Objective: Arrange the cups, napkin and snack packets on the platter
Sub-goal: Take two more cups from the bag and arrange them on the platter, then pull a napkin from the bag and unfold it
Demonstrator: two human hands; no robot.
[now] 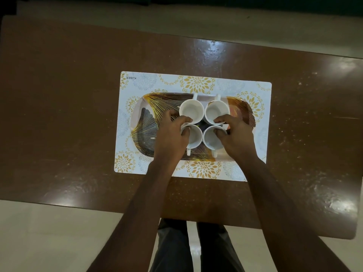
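Several white cups stand close together in a square on the patterned platter [146, 122]. The far left cup [191, 110] and far right cup [216, 110] point their handles away from me. The near left cup [195, 137] and near right cup [211, 139] point their handles toward me. My left hand [170, 134] pinches the rims of the two left cups, fingertips inside the near one. My right hand [235, 134] pinches the rims of the two right cups the same way. No napkin or snack packet shows.
The platter lies on a white placemat [196, 83] with gold flower prints. The placemat sits on a glossy brown table [68, 105]. The table's near edge runs just in front of my legs, with pale floor below.
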